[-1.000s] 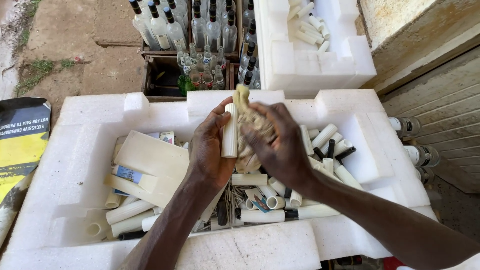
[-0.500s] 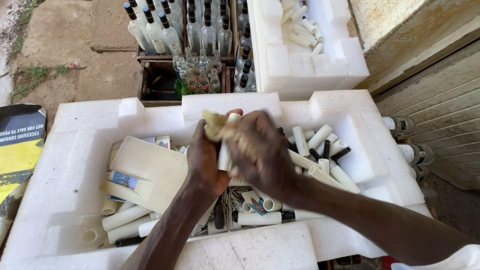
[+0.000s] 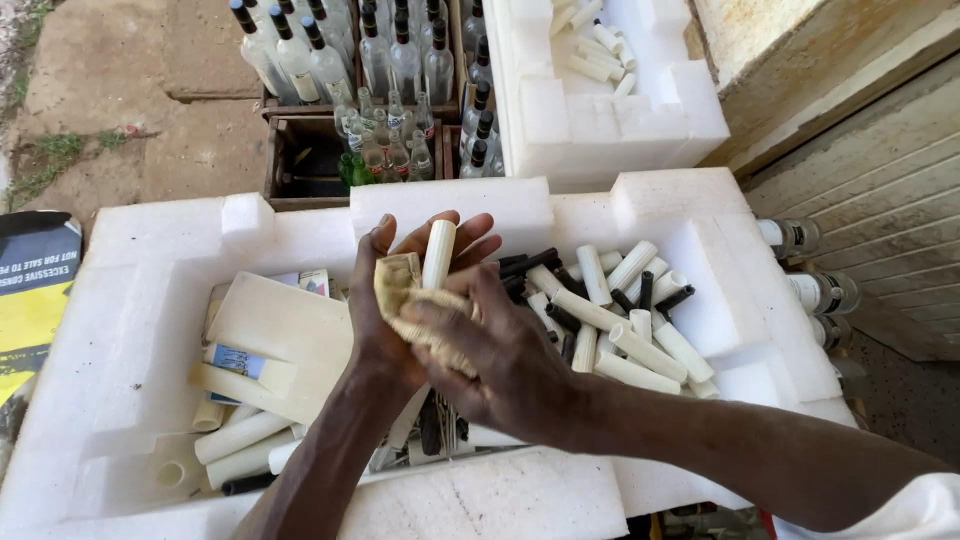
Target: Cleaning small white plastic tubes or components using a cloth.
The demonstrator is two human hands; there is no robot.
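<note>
Above foam tray (image 3: 150, 300): left hand (image 3: 385, 320) clasping cream tube (image 3: 438, 255) upright, right hand (image 3: 500, 355) closed on cloth (image 3: 410, 295), pressed against tube.

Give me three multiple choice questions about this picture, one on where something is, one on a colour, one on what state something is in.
1. Where do the glass bottles stand?
A. In crates beyond the foam tray
B. Inside the foam tray
C. On a shelf

2. What colour is the tube in the left hand?
A. Black
B. Cream white
C. Green

3. How is the cloth held?
A. Lying loose in the tray
B. Hanging from a crate
C. Pressed by the right hand against the tube

Answers: 1 A, the crates sit past the foam tray. 2 B, it looks pale cream. 3 C, the fingers clamp it there.
</note>
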